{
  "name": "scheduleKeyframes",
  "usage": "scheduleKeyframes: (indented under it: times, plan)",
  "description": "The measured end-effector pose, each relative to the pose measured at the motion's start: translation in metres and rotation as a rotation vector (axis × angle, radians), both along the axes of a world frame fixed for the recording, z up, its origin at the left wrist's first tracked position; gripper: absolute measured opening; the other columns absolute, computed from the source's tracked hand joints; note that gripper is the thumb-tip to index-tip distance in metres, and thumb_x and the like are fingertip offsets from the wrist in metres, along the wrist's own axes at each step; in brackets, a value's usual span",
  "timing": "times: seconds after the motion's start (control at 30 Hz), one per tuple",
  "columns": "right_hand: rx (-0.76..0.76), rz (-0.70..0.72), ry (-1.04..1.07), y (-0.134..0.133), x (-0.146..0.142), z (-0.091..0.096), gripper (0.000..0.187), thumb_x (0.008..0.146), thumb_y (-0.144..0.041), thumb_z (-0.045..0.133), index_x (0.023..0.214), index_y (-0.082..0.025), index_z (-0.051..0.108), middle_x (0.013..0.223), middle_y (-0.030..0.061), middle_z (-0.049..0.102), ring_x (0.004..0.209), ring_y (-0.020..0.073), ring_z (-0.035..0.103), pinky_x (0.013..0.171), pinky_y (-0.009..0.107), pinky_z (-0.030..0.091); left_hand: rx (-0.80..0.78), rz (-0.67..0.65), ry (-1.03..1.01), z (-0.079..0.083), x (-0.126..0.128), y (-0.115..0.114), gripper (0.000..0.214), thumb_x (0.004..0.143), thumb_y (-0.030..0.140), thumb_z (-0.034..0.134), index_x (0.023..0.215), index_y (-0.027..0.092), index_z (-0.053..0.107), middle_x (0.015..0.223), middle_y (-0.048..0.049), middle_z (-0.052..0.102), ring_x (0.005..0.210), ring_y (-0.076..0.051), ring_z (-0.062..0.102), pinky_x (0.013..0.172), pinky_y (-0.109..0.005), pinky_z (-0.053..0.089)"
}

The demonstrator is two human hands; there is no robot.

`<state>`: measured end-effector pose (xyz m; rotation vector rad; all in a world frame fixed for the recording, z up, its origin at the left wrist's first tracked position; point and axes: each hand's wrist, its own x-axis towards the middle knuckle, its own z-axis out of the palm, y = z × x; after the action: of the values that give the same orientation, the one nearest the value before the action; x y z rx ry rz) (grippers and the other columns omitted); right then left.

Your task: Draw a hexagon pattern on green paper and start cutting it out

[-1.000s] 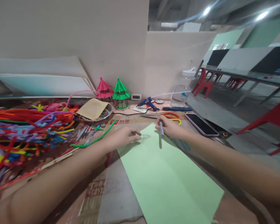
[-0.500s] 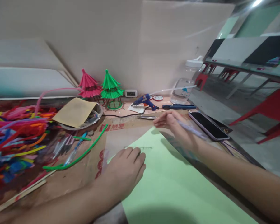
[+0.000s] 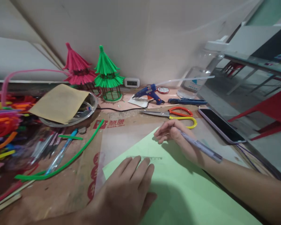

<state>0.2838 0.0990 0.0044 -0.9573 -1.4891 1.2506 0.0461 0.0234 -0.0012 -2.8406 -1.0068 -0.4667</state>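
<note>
A light green paper sheet (image 3: pixel 178 193) lies on the cardboard-covered table in front of me. My left hand (image 3: pixel 126 187) rests flat on it with fingers stretched out, pressing a clear ruler (image 3: pixel 152 158) whose edge shows just beyond the fingertips. My right hand (image 3: pixel 172 132) is closed around a pale purple pen (image 3: pixel 201 147), its tip hidden under the fingers near the paper's far edge.
Scissors with orange and yellow handles (image 3: pixel 175 114) lie behind my right hand, a phone (image 3: pixel 221 125) to the right. A blue glue gun (image 3: pixel 150 92), pink (image 3: pixel 78 68) and green (image 3: pixel 106 73) paper pavilions, a metal dish (image 3: pixel 84 112), pens and pipe cleaners (image 3: pixel 4 122) fill the back and left.
My view has dropped closer to the table. My left hand slid back along the paper and lies flat; my right hand turned the pen so its barrel points back along my forearm.
</note>
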Motion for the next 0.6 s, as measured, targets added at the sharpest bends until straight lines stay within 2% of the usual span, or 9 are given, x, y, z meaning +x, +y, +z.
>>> scheduleKeyframes:
  times: [0.17, 0.27, 0.33, 0.43, 0.6]
  plan:
    - [-0.044, 0.055, -0.198, 0.01, -0.012, -0.002, 0.034, 0.102, -0.057, 0.054, 0.105, -0.023, 0.061, 0.087, 0.0032, 0.07, 0.072, 0.0149, 0.065, 0.063, 0.027, 0.056, 0.094, 0.067, 0.001, -0.001, -0.002, 0.0, 0.054, 0.108, 0.047, 0.033, 0.14, 0.009, 0.056, 0.137, -0.015, 0.066, 0.123, -0.031, 0.056, 0.105, -0.044, 0.04]
    - [-0.066, 0.051, -0.185, 0.014, -0.018, -0.004, 0.034, 0.102, -0.056, 0.053, 0.107, -0.023, 0.061, 0.083, 0.0013, 0.067, 0.067, 0.0131, 0.061, 0.053, 0.022, 0.05, 0.154, 0.076, -0.007, 0.0, -0.002, -0.003, 0.046, 0.109, 0.041, 0.038, 0.135, 0.011, 0.061, 0.136, -0.0103, 0.068, 0.126, -0.028, 0.055, 0.113, -0.04, 0.034]
    - [-0.086, 0.049, -0.145, 0.013, -0.02, -0.005, 0.033, 0.103, -0.055, 0.053, 0.107, -0.023, 0.061, 0.081, 0.0003, 0.066, 0.065, 0.0115, 0.059, 0.051, 0.02, 0.048, 0.155, 0.097, -0.028, 0.001, -0.002, -0.005, 0.04, 0.109, 0.037, 0.041, 0.127, 0.013, 0.067, 0.13, -0.0066, 0.072, 0.121, -0.025, 0.058, 0.114, -0.038, 0.033]
    - [-0.084, 0.07, -0.087, 0.011, -0.021, -0.005, 0.033, 0.104, -0.055, 0.051, 0.106, -0.023, 0.062, 0.078, -0.0008, 0.064, 0.06, 0.0098, 0.055, 0.049, 0.019, 0.044, 0.126, 0.103, -0.035, 0.002, -0.001, -0.005, 0.044, 0.11, 0.041, 0.037, 0.125, 0.016, 0.069, 0.129, -0.0034, 0.074, 0.118, -0.024, 0.06, 0.114, -0.036, 0.033]
    - [-0.06, 0.071, -0.066, 0.006, -0.018, 0.003, 0.038, 0.103, -0.058, 0.05, 0.111, -0.024, 0.066, 0.077, -0.0007, 0.063, 0.058, 0.0092, 0.052, 0.05, 0.02, 0.042, 0.132, 0.072, 0.003, -0.004, -0.001, 0.003, 0.051, 0.111, 0.044, 0.028, 0.127, 0.016, 0.068, 0.131, -0.004, 0.073, 0.118, -0.023, 0.062, 0.111, -0.036, 0.034]
